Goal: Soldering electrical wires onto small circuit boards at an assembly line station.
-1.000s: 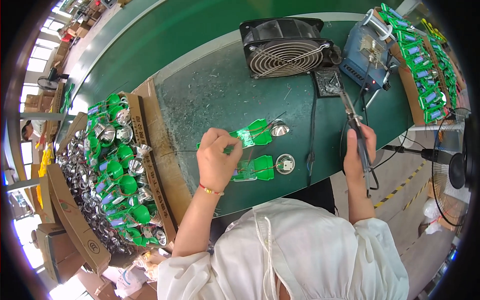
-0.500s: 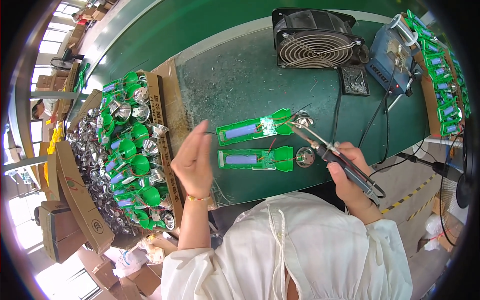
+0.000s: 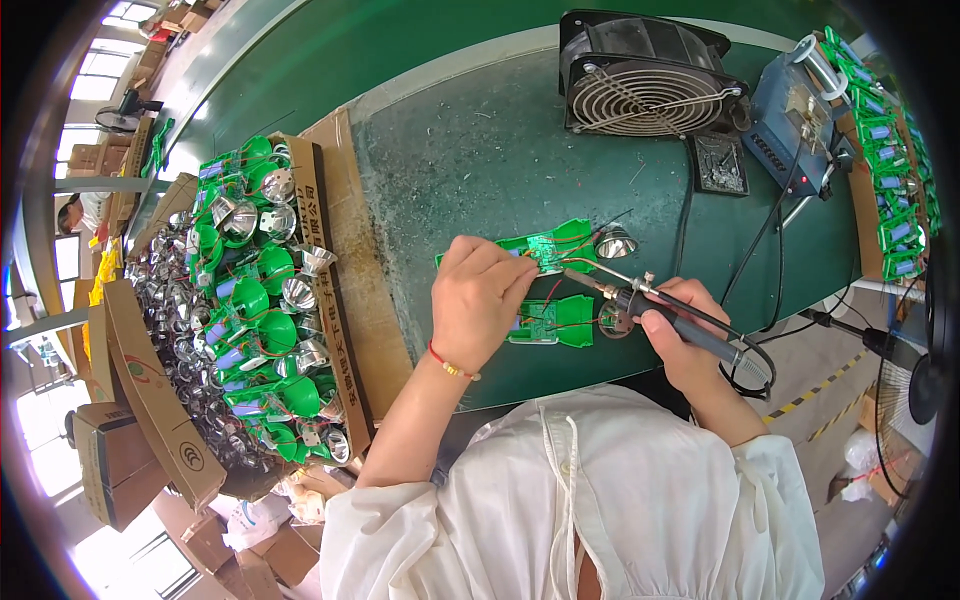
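Note:
Two green plastic housings lie side by side on the bench, each wired to a silver reflector cup. Over the far housing (image 3: pixel 572 236), my left hand (image 3: pixel 474 300) is closed in a pinch, fingertips at its circuit board (image 3: pixel 543 250); what they hold is too small to make out. My right hand (image 3: pixel 690 335) grips a soldering iron (image 3: pixel 690 328), its tip near that board's near edge. The far reflector (image 3: pixel 615 242) sits at the housing's right end. My left hand partly covers the near housing (image 3: pixel 572 321), and the iron partly hides its reflector (image 3: pixel 612 318).
At left, a cardboard box (image 3: pixel 345 290) is heaped with similar green housings and reflectors. A black fan (image 3: pixel 650 95) stands at the back, beside a small tray (image 3: pixel 720 165) and a blue soldering station (image 3: pixel 790 115) with a solder spool. Another filled box (image 3: pixel 868 215) is at far right.
My left hand has moved right from beside the housings onto the far one, its fingers now pinched at the board. The iron's tip has come down slightly nearer the board.

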